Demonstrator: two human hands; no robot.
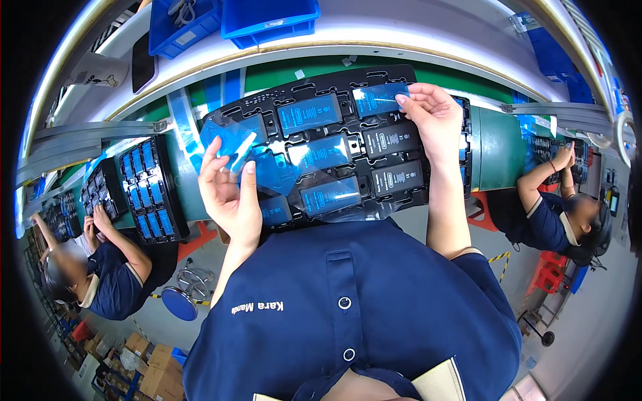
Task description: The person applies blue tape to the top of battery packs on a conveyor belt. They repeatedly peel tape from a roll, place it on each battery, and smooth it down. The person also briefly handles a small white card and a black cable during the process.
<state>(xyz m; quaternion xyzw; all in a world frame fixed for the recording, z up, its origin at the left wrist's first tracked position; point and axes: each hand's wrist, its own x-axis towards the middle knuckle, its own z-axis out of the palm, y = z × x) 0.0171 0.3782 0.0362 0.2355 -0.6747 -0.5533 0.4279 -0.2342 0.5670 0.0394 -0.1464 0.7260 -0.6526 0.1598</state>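
Observation:
A black tray (364,167) in front of me holds flat black battery packs in rows. Two packs toward the right, such as this bare battery pack (392,140), show their dark face, while others look blue under film. With my right hand (436,115) I pinch the edge of a blue film (384,97) at the far-right pack, thumb against fingers. My left hand (233,200), over the tray's left side, has its curled fingers on loose, shiny blue film sheets (231,137). These sheets hide part of the left packs.
Blue bins (269,20) and a dark phone (143,63) sit on the shelf beyond. Another tray (152,190) of blue-covered packs lies on the green belt (496,150) line to the left. A co-worker (110,281) works at left, another (558,214) at right. A round stool (179,303) stands behind.

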